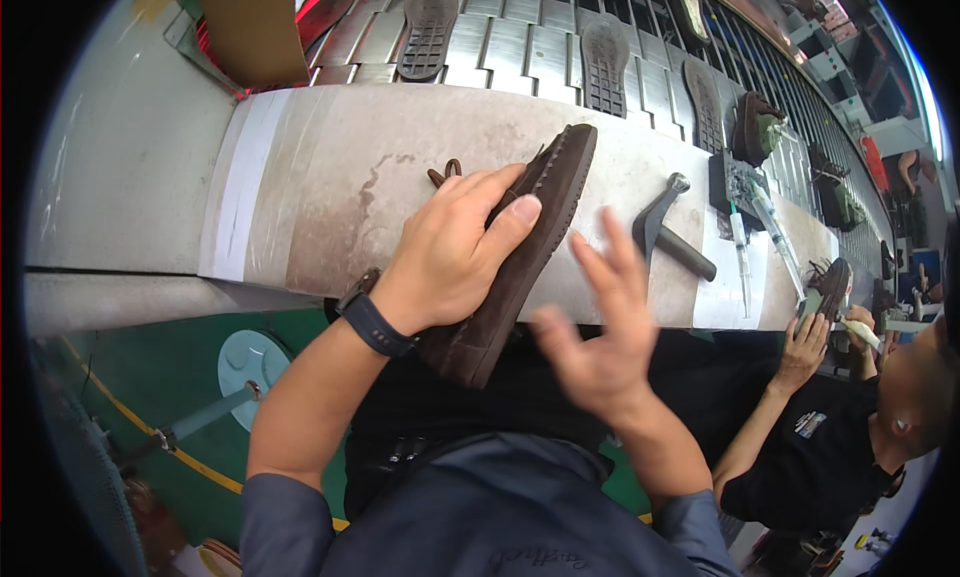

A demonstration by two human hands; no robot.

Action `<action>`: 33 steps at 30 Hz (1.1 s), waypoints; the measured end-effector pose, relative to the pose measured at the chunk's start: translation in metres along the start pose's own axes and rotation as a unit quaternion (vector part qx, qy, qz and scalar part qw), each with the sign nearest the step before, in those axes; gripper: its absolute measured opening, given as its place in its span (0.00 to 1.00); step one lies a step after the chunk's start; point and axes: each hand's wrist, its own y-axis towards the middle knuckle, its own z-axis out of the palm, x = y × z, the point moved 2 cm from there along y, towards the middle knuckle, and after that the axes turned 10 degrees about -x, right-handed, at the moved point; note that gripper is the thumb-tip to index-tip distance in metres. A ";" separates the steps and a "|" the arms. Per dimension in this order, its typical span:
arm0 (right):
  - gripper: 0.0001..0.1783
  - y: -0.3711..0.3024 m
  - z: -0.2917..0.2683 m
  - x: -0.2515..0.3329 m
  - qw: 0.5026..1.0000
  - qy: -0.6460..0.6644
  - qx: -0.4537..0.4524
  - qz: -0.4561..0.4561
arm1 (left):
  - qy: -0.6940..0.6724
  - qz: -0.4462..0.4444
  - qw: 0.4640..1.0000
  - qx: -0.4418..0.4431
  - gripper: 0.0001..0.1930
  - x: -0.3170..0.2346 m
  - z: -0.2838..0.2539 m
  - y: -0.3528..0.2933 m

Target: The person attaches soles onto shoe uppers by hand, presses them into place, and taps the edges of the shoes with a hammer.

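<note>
My left hand (455, 242) is wrapped round a dark brown shoe (520, 267), which lies on its side with the sole edge turned to the right and the toe pointing away from me. Brown laces (437, 177) stick out beyond my fingers. Part of the shoe's upper is hidden under that hand. To the right of the sole, my right hand (605, 322) is in the air, smeared by motion, with its fingers spread and nothing in them. A hammer (660, 227) with a dark handle rests on the bench beyond it.
Behind the pale bench (330, 177) runs a metal slat conveyor (510, 42) bearing several shoe soles (428, 32). Syringes (740, 257) lean by a dark block (735, 182) at the right. Farther right, a co-worker (810, 417) handles another shoe (828, 287). A light blue stool (250, 362) stands at lower left.
</note>
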 end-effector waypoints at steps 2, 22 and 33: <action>0.24 0.015 -0.033 -0.029 0.984 -0.143 -0.089 -0.062 | 0.001 0.033 0.999 0.044 0.32 -0.001 -0.007 -0.008; 0.23 -0.069 -0.048 0.062 0.992 0.086 0.076 -0.049 | 0.037 0.045 0.984 -0.171 0.33 0.000 0.016 -0.048; 0.20 -0.007 -0.043 0.083 0.974 -0.009 0.227 -0.022 | 0.087 0.052 0.977 -0.188 0.29 -0.004 0.022 -0.054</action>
